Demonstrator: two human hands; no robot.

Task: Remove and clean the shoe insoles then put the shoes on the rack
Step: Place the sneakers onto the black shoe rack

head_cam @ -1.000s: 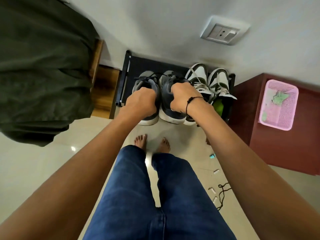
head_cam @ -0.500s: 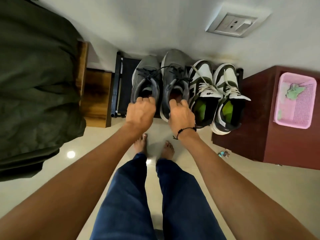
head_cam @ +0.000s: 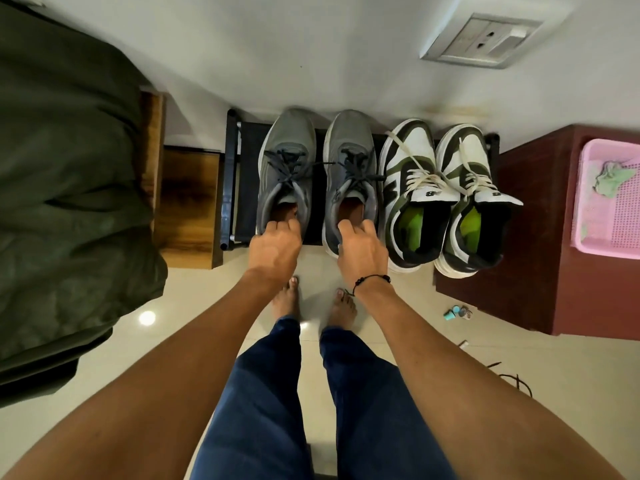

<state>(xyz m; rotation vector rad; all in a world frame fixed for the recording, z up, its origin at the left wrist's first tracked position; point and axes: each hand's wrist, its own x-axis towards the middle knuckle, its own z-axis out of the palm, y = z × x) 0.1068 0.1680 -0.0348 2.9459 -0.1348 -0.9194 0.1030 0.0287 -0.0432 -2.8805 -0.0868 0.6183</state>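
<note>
Two grey lace-up shoes stand side by side, toes to the wall, on a low black shoe rack. My left hand curls its fingers over the heel rim of the left grey shoe. Likewise, my right hand, with a black cord bracelet on the wrist, grips the heel of the right grey shoe. Both heels stick out a little over the rack's front edge. To their right on the rack sits a pair of white and olive sneakers with bright green insoles inside.
A dark red cabinet stands right of the rack, with a pink basket on top holding a green cloth. Dark green bedding and a wooden frame are on the left. Small bits and a black cord lie on the tiled floor.
Both hands carried the grey shoes forward and set them flat on the rack beside the white pair. The hands slid back from the shoes' tops to their heels.
</note>
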